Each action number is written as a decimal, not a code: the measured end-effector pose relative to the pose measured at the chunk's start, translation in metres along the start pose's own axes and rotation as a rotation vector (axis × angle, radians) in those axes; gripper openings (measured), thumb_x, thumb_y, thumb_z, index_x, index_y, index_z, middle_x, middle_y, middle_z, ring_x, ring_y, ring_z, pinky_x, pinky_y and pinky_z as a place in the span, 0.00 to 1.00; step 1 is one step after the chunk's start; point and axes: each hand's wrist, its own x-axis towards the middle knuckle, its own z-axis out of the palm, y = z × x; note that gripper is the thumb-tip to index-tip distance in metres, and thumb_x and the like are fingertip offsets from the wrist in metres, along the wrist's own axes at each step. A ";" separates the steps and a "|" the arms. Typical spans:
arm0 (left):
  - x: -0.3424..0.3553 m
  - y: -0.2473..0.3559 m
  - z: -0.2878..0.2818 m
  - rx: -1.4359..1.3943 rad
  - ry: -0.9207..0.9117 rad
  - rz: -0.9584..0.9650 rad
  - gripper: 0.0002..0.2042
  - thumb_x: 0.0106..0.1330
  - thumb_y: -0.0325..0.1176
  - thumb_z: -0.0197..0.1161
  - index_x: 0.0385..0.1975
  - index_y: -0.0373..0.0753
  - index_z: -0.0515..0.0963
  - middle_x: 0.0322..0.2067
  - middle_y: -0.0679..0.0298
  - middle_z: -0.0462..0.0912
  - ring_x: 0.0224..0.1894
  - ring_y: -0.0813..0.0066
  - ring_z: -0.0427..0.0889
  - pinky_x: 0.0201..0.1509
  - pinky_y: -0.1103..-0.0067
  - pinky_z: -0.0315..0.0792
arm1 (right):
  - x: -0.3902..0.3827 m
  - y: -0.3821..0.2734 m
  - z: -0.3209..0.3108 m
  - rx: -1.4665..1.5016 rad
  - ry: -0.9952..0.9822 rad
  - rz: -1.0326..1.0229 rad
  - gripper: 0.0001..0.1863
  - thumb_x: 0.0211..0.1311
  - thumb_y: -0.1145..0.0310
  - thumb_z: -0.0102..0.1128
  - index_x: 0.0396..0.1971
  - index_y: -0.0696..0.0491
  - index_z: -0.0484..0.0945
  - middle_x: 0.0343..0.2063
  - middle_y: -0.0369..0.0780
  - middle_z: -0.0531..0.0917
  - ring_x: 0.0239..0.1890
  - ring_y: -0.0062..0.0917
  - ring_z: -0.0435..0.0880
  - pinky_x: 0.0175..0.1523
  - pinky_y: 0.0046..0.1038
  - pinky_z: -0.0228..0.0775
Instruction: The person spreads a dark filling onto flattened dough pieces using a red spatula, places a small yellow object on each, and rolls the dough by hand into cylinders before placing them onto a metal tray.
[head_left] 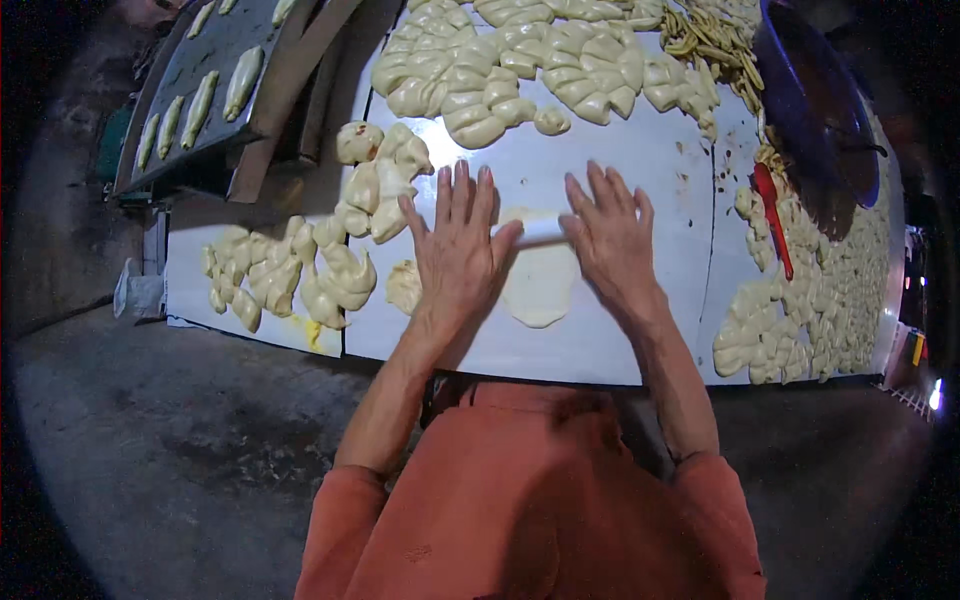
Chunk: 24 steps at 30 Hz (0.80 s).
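Observation:
A white rolling pin (541, 232) lies crosswise over a thin, flattened piece of dough (538, 292) at the middle of the table. My left hand (456, 245) presses flat on the pin's left part, fingers stretched forward and spread. On its right part rests my right hand (617, 240), palm down, with its fingers also apart. Both palms hide the pin's ends. Part of the dough shows beyond the pin, and a longer part reaches toward me. Just left of my left wrist sits a small dough lump (404, 287).
Glossy dough pieces (480, 80) cover the far table (660, 335); more dough (260, 265) lies left. At right are a red-handled tool (771, 215), a dark blue basin (800, 90), sliced strips (708, 45) and many dough pieces (810, 320). A tray (215, 60) holds long shaped dough.

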 end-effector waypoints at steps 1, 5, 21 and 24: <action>0.014 -0.004 0.002 0.003 0.004 -0.014 0.33 0.74 0.53 0.53 0.74 0.41 0.62 0.75 0.46 0.58 0.78 0.47 0.53 0.72 0.32 0.36 | 0.014 0.002 0.008 -0.050 0.041 0.020 0.29 0.72 0.52 0.55 0.69 0.47 0.70 0.72 0.47 0.65 0.74 0.43 0.60 0.73 0.59 0.46; 0.073 -0.020 0.014 0.025 0.057 -0.041 0.32 0.76 0.53 0.51 0.75 0.43 0.61 0.76 0.44 0.55 0.79 0.45 0.49 0.72 0.32 0.35 | 0.070 0.011 0.009 -0.137 0.243 -0.074 0.28 0.70 0.50 0.58 0.64 0.48 0.74 0.69 0.47 0.69 0.72 0.43 0.62 0.72 0.56 0.50; 0.076 -0.053 -0.017 -0.170 0.053 0.134 0.19 0.70 0.41 0.64 0.57 0.44 0.78 0.67 0.51 0.70 0.74 0.45 0.61 0.71 0.32 0.45 | 0.005 0.056 -0.025 -0.016 0.339 0.262 0.21 0.64 0.61 0.68 0.54 0.54 0.81 0.50 0.44 0.82 0.52 0.39 0.79 0.56 0.41 0.67; 0.088 -0.039 -0.014 -0.181 -0.020 0.135 0.20 0.68 0.41 0.66 0.58 0.44 0.77 0.68 0.52 0.69 0.75 0.47 0.59 0.72 0.33 0.43 | 0.050 0.015 -0.008 0.299 0.218 0.205 0.19 0.64 0.61 0.66 0.51 0.55 0.81 0.47 0.44 0.82 0.48 0.39 0.81 0.51 0.41 0.71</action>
